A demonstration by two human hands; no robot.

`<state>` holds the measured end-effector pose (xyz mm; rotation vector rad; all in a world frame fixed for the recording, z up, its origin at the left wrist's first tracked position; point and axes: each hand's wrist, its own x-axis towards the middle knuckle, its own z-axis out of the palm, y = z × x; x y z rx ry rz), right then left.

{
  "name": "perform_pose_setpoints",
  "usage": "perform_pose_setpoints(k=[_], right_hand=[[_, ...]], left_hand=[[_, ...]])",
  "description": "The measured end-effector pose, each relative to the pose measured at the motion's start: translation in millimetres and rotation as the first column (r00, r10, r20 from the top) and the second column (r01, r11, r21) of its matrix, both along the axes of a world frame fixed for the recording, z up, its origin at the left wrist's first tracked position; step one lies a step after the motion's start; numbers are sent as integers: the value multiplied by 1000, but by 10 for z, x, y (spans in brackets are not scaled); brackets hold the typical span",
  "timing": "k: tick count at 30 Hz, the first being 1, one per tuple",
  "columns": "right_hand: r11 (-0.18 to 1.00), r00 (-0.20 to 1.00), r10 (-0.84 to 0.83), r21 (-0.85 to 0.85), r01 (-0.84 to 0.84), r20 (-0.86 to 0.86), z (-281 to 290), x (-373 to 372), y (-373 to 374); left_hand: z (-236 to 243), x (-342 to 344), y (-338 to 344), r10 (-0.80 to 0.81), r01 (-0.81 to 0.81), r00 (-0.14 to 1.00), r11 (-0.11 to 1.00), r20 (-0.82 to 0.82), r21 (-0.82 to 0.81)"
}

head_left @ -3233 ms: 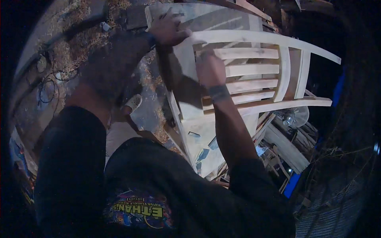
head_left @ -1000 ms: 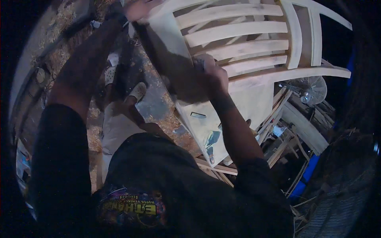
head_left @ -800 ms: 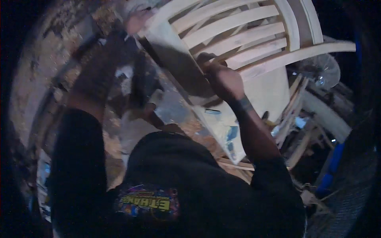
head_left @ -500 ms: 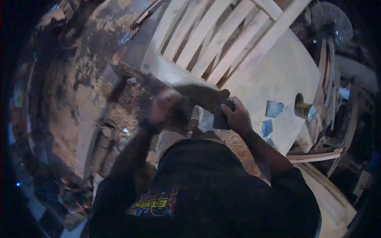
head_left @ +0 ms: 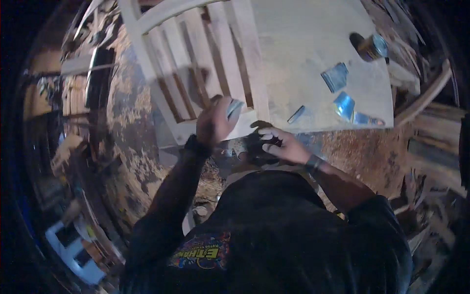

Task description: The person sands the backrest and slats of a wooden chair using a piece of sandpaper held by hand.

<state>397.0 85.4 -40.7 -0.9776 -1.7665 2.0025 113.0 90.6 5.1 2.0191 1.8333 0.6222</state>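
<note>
My left hand (head_left: 218, 121) is closed around a pale grey flat piece (head_left: 234, 109) at the near rail of a slatted, unpainted wooden chair frame (head_left: 159, 112), lying on a pale board (head_left: 313, 44). My right hand (head_left: 286, 146), just below the board's near edge, has curled fingers around a dark block or pad (head_left: 270, 141), hard to make out in shadow. To its upper right on the board lie a small narrow bar (head_left: 296, 114), a folded grey sheet (head_left: 334, 77) and shiny blue-silver flat pieces (head_left: 345, 105). My feet are partly hidden below the chair.
A can (head_left: 373, 47) sits at the board's right side. Stacked timber and offcuts (head_left: 433, 147) crowd the right edge. Lengths of wood (head_left: 88, 186) and a white object (head_left: 73, 250) lie at lower left. Sawdust covers the patchy floor (head_left: 129, 142).
The view has swung round, putting the chair upright ahead. My left hand has left the far rail and holds a grey piece at the near rail. My right hand has withdrawn from the slats.
</note>
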Motion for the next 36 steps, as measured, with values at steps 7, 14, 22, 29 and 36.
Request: perform_pose_setpoints(k=[7,14,22,29,36], right_hand=[[808,874,-479,430,402,84,-751,-6,-53],[559,511,-826,460,690,238,-1223,12,247],[507,468,-861,420,753,201,-1215,26,234],[506,431,-862,490,710,266,-1368,55,322],[525,422,-851,490,696,313,-1312,31,354]], left_hand=[[-274,-186,656,-398,482,758,876,-517,32],[-352,-361,667,-356,469,709,883,-610,30],[-303,-329,558,-435,466,666,877,-605,-118],[-339,-310,573,-428,551,685,834,-589,35],[-309,-215,593,-444,540,677,841,-587,-13]])
